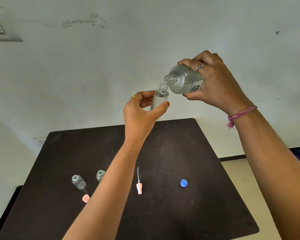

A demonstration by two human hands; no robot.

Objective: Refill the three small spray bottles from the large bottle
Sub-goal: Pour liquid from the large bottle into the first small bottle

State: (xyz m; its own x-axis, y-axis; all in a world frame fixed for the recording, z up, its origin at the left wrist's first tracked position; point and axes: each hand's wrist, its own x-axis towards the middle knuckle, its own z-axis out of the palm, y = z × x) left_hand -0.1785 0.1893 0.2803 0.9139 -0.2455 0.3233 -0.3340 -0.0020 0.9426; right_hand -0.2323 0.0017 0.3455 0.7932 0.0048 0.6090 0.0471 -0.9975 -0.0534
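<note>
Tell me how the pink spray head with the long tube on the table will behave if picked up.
The pink spray head is probably very light, being small plastic. Its thin white tube looks slightly bent, so likely flexible. Lying on its side, it may roll if nudged.

Tilted large bottle (184,80) mouth-to-mouth over upright, perhaps half-full small bottle (158,99).

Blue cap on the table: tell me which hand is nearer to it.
Right. The right hand, tilting the large bottle, is raised above and slightly right of the blue cap; the left hand, gripping a small bottle, is up and farther left.
</note>
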